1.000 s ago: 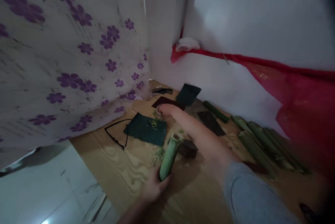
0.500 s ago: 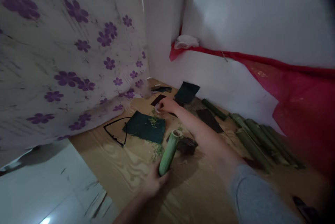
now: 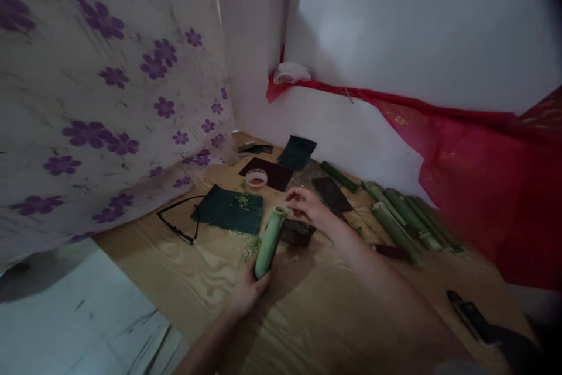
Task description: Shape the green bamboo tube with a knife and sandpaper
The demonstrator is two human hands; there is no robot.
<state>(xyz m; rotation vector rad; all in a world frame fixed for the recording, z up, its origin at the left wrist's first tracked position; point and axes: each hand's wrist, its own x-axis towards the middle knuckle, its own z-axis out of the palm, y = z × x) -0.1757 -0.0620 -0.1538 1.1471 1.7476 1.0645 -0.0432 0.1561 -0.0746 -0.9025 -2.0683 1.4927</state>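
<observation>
A green bamboo tube (image 3: 268, 243) is held at a tilt in the left hand (image 3: 248, 292). The fingers (image 3: 263, 282) of that hand wrap closed around its lower end, and its cut, open top leans up and away from them. The right hand (image 3: 307, 205) holds nothing and sits just beside that top end, its fingers (image 3: 293, 193) loosely curled and slightly spread. Below these fingers sits a dark block (image 3: 298, 233). To their left lies a dark green mat (image 3: 228, 211) scattered with shredded green shavings (image 3: 243, 200). Beyond the fingertips, a small round dish (image 3: 256, 178) rests on a maroon mat (image 3: 276, 177). Right of the right hand, cut bamboo lengths (image 3: 395, 220) lie side by side on a wooden board (image 3: 175, 264), with a knife (image 3: 469, 316) nearer the lower right.
</observation>
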